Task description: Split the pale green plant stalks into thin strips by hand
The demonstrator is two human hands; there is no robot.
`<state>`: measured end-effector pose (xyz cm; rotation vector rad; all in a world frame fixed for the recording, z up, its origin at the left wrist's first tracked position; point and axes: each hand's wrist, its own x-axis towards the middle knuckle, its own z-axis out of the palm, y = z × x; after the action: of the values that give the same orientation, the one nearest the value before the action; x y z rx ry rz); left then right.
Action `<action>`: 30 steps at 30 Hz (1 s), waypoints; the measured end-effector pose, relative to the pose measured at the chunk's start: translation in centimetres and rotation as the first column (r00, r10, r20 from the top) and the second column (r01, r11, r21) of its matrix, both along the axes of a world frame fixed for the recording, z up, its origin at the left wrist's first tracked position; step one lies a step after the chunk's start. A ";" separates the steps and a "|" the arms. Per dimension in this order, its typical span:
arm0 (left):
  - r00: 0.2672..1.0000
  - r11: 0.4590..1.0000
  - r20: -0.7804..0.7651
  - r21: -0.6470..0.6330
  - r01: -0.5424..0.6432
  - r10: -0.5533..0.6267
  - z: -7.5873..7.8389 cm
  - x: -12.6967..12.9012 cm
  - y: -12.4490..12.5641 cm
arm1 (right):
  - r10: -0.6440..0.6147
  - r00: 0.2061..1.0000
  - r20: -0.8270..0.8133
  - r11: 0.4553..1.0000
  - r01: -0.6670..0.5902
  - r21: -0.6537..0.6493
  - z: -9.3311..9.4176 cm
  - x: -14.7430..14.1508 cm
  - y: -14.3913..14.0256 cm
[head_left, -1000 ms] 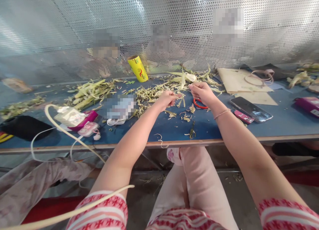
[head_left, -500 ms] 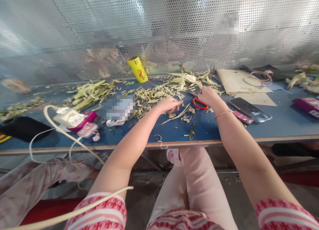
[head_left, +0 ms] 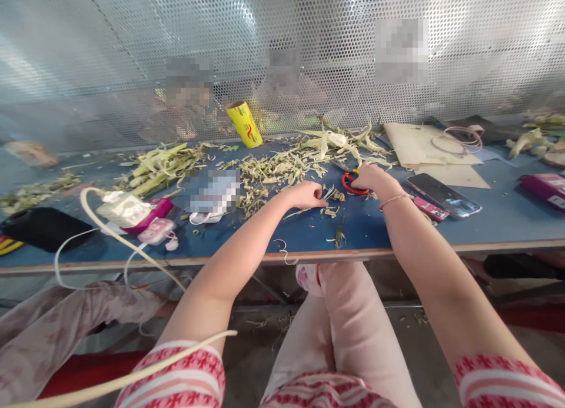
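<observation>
The left hand (head_left: pixel 308 194) is curled, its fingertips pinching a pale green leaf strip (head_left: pixel 315 201) lying on the blue surface (head_left: pixel 397 225), just left of the red-handled scissors (head_left: pixel 353 184). The right hand (head_left: pixel 373 176) rests closed on those scissors. The strip looks light, limp and easily torn, so it is best pinched near one end.

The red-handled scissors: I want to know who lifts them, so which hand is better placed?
Right. The right hand already rests against the red-handled scissors, likely ready to lift them. The left hand sits apart, curled over a pale leaf strip.
</observation>
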<state>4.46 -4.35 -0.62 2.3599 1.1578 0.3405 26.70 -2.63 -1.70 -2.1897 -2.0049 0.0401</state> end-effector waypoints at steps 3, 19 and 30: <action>1.000 0.999 -0.001 -0.039 0.024 -0.024 -0.2 0.2 0.1 | -0.074 0.997 0.003 0.984 0.073 -0.162 1.1 -0.6 -0.6; 0.257 0.933 0.910 -0.267 -0.242 0.327 0.6 -2.5 4.2 | 0.003 1.000 0.013 1.000 -0.002 -0.013 1.1 -0.6 0.1; 0.111 0.892 0.933 -0.285 -0.350 0.342 0.3 -3.8 6.0 | 0.225 0.971 -0.082 0.937 -0.193 0.292 1.3 -2.8 -1.2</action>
<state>0.62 1.69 -0.32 1.1772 0.9147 1.7351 23.85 -3.85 -0.42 -1.7567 -2.0290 -0.0868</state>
